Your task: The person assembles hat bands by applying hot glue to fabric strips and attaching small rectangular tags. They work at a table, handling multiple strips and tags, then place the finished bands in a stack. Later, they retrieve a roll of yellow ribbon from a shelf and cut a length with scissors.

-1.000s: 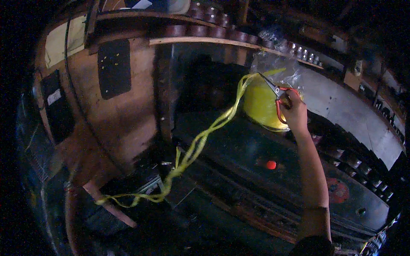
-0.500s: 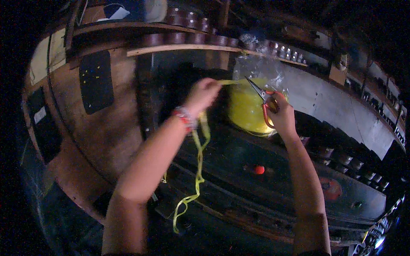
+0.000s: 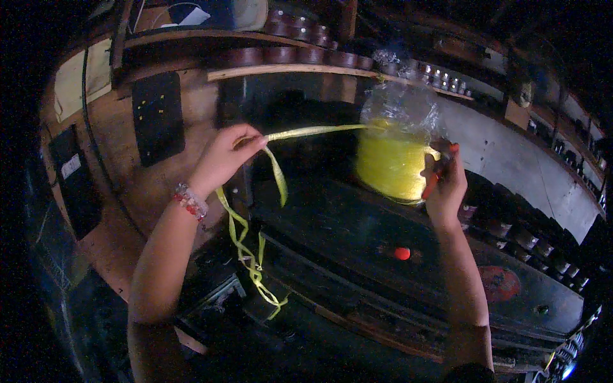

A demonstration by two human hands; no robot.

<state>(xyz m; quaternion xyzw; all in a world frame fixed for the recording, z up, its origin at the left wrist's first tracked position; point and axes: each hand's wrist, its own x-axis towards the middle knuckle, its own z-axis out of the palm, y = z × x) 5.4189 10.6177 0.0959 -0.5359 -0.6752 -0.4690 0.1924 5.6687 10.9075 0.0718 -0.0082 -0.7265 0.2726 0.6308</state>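
Note:
My left hand pinches a yellow-green strip of plastic twine. The strip runs taut from my fingers to a big yellow twine roll partly covered by a clear plastic bag. A short end droops just below the fingertips. Longer twisted lengths of twine hang beneath my left hand and wrist. Beside the roll's right side, my right hand is closed around red-handled scissors. Their blades are dark and hard to make out against the roll.
The roll stands on a dark worktop, where a small red object lies. Shelves above carry rows of round containers. More small containers line the right side, near a reddish round patch. A wooden panel wall rises at left.
My left hand has moved left and slightly down, drawing out a longer stretch of twine. The scissors have turned, and their blades, plain before, are now obscured. The view has shifted slightly.

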